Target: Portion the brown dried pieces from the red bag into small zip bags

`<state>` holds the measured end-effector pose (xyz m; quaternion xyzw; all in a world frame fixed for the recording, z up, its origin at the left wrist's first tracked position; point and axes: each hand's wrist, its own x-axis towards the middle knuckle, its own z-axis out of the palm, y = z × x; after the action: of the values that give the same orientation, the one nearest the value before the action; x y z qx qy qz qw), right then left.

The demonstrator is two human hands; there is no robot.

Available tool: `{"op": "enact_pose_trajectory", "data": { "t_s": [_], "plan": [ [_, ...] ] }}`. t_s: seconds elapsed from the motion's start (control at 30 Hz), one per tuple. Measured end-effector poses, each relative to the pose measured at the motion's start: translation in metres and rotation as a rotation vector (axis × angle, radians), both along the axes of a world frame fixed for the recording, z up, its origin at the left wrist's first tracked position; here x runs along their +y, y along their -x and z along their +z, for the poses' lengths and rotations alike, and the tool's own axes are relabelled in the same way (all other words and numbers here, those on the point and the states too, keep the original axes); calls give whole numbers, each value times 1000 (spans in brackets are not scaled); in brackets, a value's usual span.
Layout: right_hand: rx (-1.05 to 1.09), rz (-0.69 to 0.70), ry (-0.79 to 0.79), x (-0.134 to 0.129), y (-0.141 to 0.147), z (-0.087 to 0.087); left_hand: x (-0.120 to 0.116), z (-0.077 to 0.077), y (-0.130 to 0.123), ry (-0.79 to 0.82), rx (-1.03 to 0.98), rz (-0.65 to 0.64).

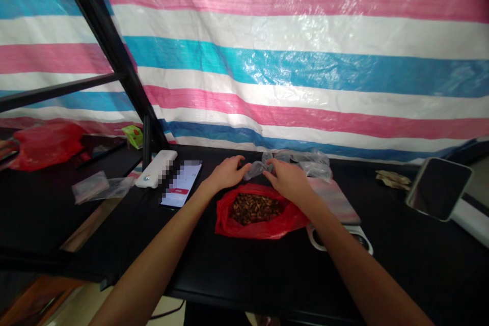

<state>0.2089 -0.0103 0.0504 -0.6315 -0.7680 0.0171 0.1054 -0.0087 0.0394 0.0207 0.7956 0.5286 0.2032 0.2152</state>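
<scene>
Behind a red plastic bag (263, 232), both hands work at a crumpled clear plastic bag (256, 168). My left hand (228, 172) has its thumb against one end of the thin plastic, fingers curled around it. At the other end my right hand (286, 179) pinches the film between thumb and fingers; the exact grip is partly hidden. The red bag lies with its mouth rolled wide, showing many small brown elongated pieces (255, 207). More clear plastic (315, 159) lies beyond my right hand. Under my right forearm is a kitchen scale (340, 201) with a flat, shiny platform.
Left of my left arm are a smartphone (182, 183) with a lit screen and a white power bank (157, 169). Clear packets (90, 187), a green packet (133, 136) and another red bag (49, 145) lie farther left. A dark-screened device (439, 188) and crumpled brown scrap (392, 179) are at right.
</scene>
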Motion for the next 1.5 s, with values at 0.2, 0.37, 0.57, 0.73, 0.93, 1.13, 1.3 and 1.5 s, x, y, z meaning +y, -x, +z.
{"op": "enact_pose_trajectory", "data": {
  "t_s": [0.2,0.37,0.57,0.73,0.93,1.13,1.3,1.5],
  "plan": [
    [49,-8,-20,4,1,9,-10,13,-12,84,-89,-105],
    [333,116,-241,-45,-11,47,-61,63,-9,-22,-232,-177],
    [347,282,-366,-89,-12,61,-102,75,-4,100,-417,-267],
    [380,312,-434,-89,-23,49,-83,39,19,160,-540,-169],
    [408,232,-472,-87,-36,37,-41,8,32,-53,-90,-102],
    [481,37,-477,-88,-43,25,-42,7,12,-38,205,-298],
    [503,42,-440,-97,-54,20,-38,6,11,8,190,-266],
    [513,-14,-437,-111,-64,22,-60,44,17,11,-38,-309]
  ]
}}
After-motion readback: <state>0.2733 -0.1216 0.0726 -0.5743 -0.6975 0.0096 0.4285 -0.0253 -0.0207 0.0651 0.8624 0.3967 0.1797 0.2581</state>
